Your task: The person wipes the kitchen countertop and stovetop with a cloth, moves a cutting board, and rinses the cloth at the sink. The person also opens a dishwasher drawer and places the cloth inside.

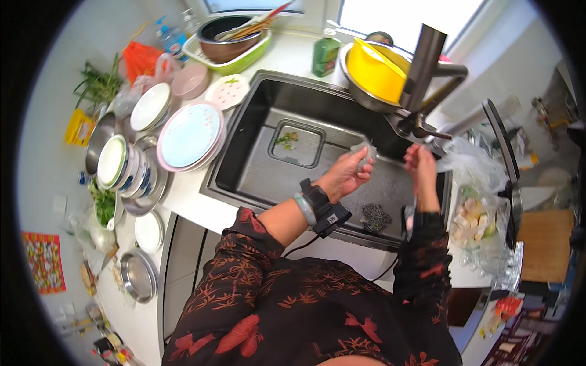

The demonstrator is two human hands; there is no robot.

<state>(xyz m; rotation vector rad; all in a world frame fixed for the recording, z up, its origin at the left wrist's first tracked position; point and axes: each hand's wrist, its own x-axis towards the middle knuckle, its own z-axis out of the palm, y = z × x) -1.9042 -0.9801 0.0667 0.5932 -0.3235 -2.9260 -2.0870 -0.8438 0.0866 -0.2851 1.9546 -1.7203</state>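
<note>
My left hand is over the dark sink, its fingers closed around a wet, pale grey piece of cloth or scrubbing mesh. My right hand is above the sink's right side, just below the faucet lever. Its fingers are bent, and whether anything lies in them is hidden. A dark wire scouring pad rests at the sink's near right. Green and orange food scraps lie within the square drain cover.
Stacked plates and bowls crowd the left counter. Behind the sink stand a green pump bottle and a yellow basin in a metal bowl. The tall faucet rises at the back right. A plastic bag of food pieces lies on the right.
</note>
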